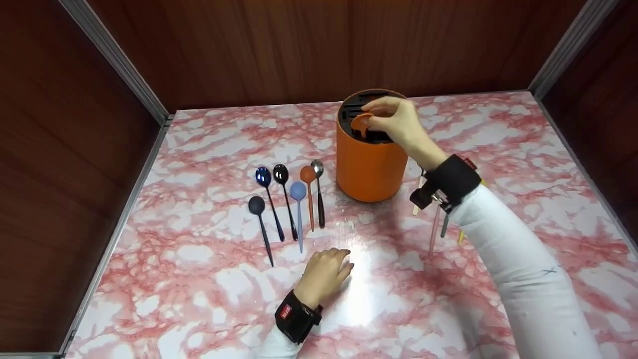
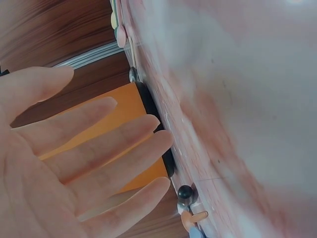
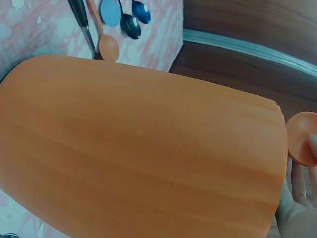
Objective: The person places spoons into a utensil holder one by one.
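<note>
My right hand is over the orange cylindrical holder, pinching an orange spoon by its bowl. The spoon points down at the holder's black slotted top, and its lower part is hidden. In the right wrist view the spoon's bowl shows beside the holder's rim, with part of the hand below it. My left hand is low over the table in front of the holder, holding nothing. Its fingers are spread and nearly straight in the left wrist view.
Left of the holder lie a matte black spoon, a shiny blue one, a shiny black one, a light blue one, an orange one and a metal one. Several utensils, including a pink handle, lie partly under the right forearm.
</note>
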